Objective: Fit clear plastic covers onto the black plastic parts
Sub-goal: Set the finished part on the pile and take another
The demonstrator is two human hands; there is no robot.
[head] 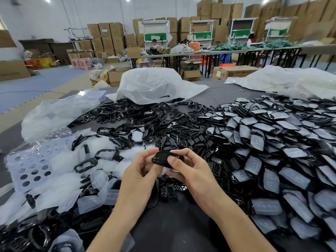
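Above a dark table [181, 231], the left hand [140, 174] and right hand [189, 169] pinch one black plastic part [161, 159] between them, perhaps already under a clear cover, with loose black frames [127, 113] behind and covered parts [272, 148] heaped at right.

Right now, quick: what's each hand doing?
Left hand: pinching the black part.
Right hand: gripping the same black part.

Nothing written was legible: the blue label [104, 30] on a stacked cardboard box [107, 26] and the dark print [10, 73] on the left carton [16, 67] were blurred.
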